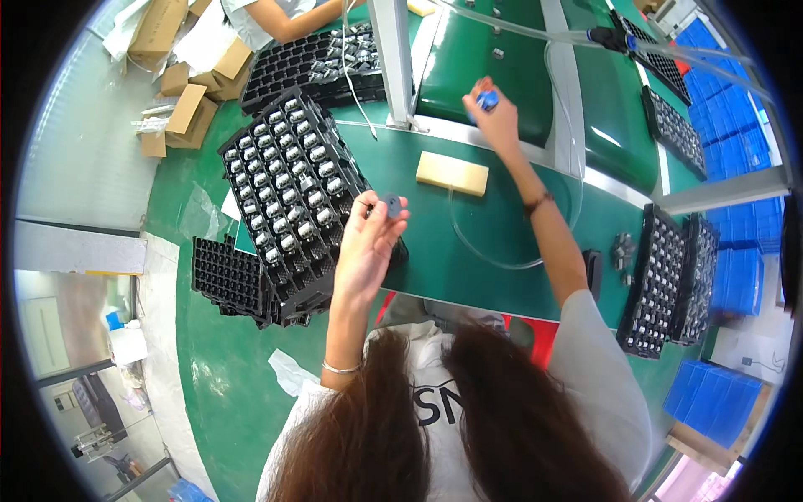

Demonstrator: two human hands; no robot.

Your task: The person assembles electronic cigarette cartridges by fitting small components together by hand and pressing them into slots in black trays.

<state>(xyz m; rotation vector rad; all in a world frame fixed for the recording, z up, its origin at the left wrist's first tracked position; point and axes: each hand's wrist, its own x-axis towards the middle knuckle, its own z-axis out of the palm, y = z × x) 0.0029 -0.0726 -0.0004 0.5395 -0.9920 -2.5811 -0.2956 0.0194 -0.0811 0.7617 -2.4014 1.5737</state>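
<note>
My left hand is closed on a small dark grey disc, pinched between thumb and fingers beside the black tray's right edge. That black tray lies tilted at the left of the green table, with rows of small silver metal parts in its pockets. Out to the right, my right hand is raised near the metal rail, its fingers curled around a small blue object. Blur hides what kind of thing it is. A pale yellow foam block lies on the table between the hands.
A clear hose loops over the table. Beyond the rail runs a green conveyor belt. More filled trays stand at the right. Another person's arm is at the far left near a second tray. Cardboard boxes lie beside it.
</note>
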